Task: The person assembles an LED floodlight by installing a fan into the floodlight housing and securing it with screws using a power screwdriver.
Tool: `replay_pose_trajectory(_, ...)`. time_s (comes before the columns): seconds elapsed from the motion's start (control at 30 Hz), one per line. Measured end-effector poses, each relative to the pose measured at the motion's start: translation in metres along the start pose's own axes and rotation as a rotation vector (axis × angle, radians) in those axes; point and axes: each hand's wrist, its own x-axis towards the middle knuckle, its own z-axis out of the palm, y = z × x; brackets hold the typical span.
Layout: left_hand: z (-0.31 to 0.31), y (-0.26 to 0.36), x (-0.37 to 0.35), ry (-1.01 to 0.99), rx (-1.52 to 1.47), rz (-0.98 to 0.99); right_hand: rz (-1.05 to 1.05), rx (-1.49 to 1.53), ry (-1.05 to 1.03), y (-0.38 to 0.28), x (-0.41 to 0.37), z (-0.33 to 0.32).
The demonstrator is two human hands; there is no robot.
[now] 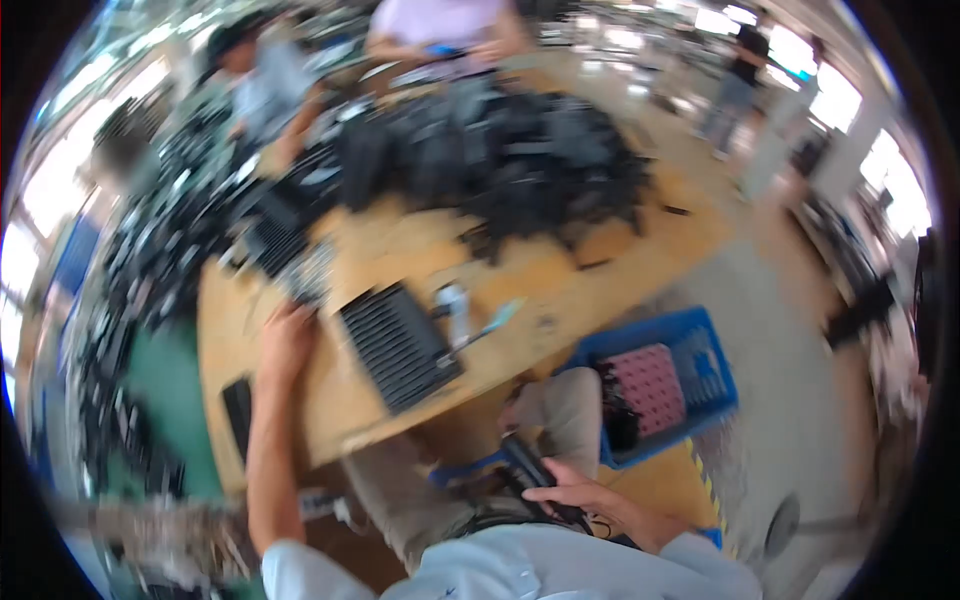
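Observation:
My left hand [290, 328] rests at the left part of the table, fingers curled together at the edge of a scatter of small silvery parts [312, 272]. What those fingers hold is too small and blurred to name. Down at my lap, my right hand [568, 486] is wrapped round a long black handheld object [530, 465]. Between the two hands, a black ribbed panel [400, 345] lies on the table [330, 425] near its front edge. A second black ribbed piece [275, 232] sits beyond the silvery parts.
A large heap of black parts [490, 150] covers the table's far side. Right of the ribbed panel lies a small whitish item [455, 312]. A blue crate [712, 365] with a pink holed sheet [648, 388] stands at my right. People [270, 90] work across the table.

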Motion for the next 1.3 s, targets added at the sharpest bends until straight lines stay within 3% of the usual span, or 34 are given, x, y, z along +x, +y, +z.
replay_pose_trajectory(0.07, -0.006, -0.001, 0.005, -0.031, 0.060, 0.097, -0.041, -0.018, 0.013, 0.001, 0.000, -0.004)
replay_pose_trajectory(0.17, -0.017, 0.005, 0.013, -0.128, 0.009, 0.056, -0.102, -0.024, 0.023, 0.005, -0.001, -0.002)
replay_pose_trajectory(0.27, -0.012, 0.002, 0.008, 0.020, 0.106, 0.009, -0.129, -0.042, 0.013, 0.003, -0.005, -0.001)
replay_pose_trajectory(0.37, 0.007, -0.055, -0.010, 0.195, -0.231, -0.270, -0.162, -0.049, 0.009, 0.007, -0.006, -0.001)
replay_pose_trajectory(0.4, -0.001, -0.052, -0.011, 0.165, -0.598, -0.343, -0.164, -0.050, 0.009, 0.007, -0.006, 0.000)
replay_pose_trajectory(0.47, -0.013, -0.045, -0.016, 0.165, -0.816, -0.394, -0.165, -0.054, 0.005, 0.008, -0.008, 0.002)
replay_pose_trajectory(0.57, -0.025, 0.012, -0.028, 0.309, -0.863, -0.463, -0.161, -0.079, -0.020, 0.000, -0.014, 0.005)
replay_pose_trajectory(0.67, -0.029, 0.020, -0.052, 0.271, -0.926, -0.513, -0.192, -0.073, -0.093, -0.032, -0.038, 0.015)
replay_pose_trajectory(0.8, -0.048, 0.093, -0.082, 0.230, -1.004, -0.466, -0.274, -0.034, -0.261, -0.064, -0.056, 0.027)
replay_pose_trajectory(0.9, -0.032, 0.147, -0.102, 0.293, -1.231, -0.617, -0.358, -0.026, -0.236, -0.086, -0.059, 0.042)
replay_pose_trajectory(0.93, -0.030, 0.160, -0.108, 0.255, -1.323, -0.721, -0.374, -0.049, -0.250, -0.093, -0.057, 0.047)
replay_pose_trajectory(0.97, -0.024, 0.168, -0.110, 0.163, -1.503, -0.654, -0.398, -0.120, -0.233, -0.103, -0.055, 0.051)
replay_pose_trajectory(1.0, -0.027, 0.185, -0.106, 0.098, -1.580, -0.722, -0.432, -0.187, -0.223, -0.112, -0.052, 0.054)
replay_pose_trajectory(1.2, -0.002, 0.192, -0.115, 0.126, -1.984, -0.855, -0.365, -0.127, -0.207, -0.109, -0.028, 0.071)
replay_pose_trajectory(1.3, 0.001, 0.193, -0.120, 0.070, -2.085, -0.812, -0.368, -0.170, -0.203, -0.108, -0.026, 0.071)
